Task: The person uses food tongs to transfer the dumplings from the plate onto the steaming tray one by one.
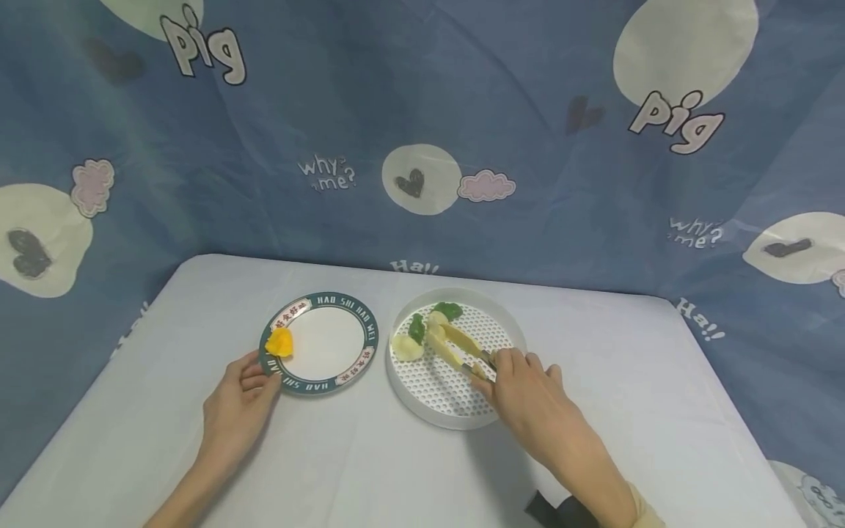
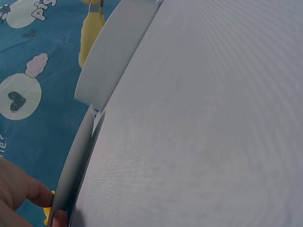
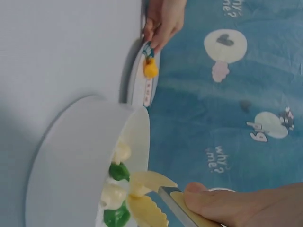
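My left hand pinches the left edge of a round plate between thumb and fingers; the plate has a dark green lettered rim. A small yellow piece lies on that rim, close to my fingers. In my right hand is a pair of tongs with pale yellow tips. Those tips reach down around a cream, dumpling-like piece inside a white perforated steamer tray. Another cream piece and two green pieces lie beside it in the tray.
Plate and tray stand side by side on a white-covered table. The tray has a raised wall. Behind the table hangs a blue printed cloth. A black object shows at the bottom, by the right forearm.
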### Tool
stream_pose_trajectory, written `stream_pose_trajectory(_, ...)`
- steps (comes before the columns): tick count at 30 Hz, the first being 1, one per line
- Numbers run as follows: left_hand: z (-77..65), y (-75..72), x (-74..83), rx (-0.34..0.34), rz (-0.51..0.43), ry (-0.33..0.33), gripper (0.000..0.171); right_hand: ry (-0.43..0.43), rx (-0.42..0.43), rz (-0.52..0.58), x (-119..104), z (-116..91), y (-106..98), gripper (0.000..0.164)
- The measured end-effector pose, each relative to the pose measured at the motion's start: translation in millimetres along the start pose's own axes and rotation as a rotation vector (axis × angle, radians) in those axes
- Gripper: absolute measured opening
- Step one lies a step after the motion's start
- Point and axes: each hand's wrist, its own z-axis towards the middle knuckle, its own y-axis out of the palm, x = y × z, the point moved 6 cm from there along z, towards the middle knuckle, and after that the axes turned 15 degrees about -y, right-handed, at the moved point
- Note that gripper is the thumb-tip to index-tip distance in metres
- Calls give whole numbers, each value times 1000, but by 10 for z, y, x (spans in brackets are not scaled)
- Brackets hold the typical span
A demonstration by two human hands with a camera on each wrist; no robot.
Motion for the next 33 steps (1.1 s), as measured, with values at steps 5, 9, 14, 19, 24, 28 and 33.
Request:
stream_pose_trajectory(5, -2, -17, 2, 6, 6, 4, 71, 4, -16, -7, 7, -40, 34, 46)
stream_pose_trajectory(9, 1, -21, 3, 12, 8, 6, 71, 9, -14, 13, 3, -44, 43, 46)
stream_pose_trajectory(14, -6, -23, 5, 15, 10, 5, 71, -13, -3, -14, -17, -40, 52, 46)
stream_pose_trajectory(19, -12, -28, 22, 21, 10, 18, 70, -15, 0, -34, -21, -43, 63, 49)
stream_pose_trajectory(24, -5, -31, 15, 10, 7, 11, 70, -6, 31, -60, -26, -39, 35, 57)
stream_pose_trajectory(28, 6, -25, 11, 11, 5, 11, 71, -2, 45, -62, -44, -22, 8, 60)
stream_pose_trajectory(33, 12, -9, 4, 21, 8, 16, 70, -2, 38, -29, -97, 33, -10, 59)
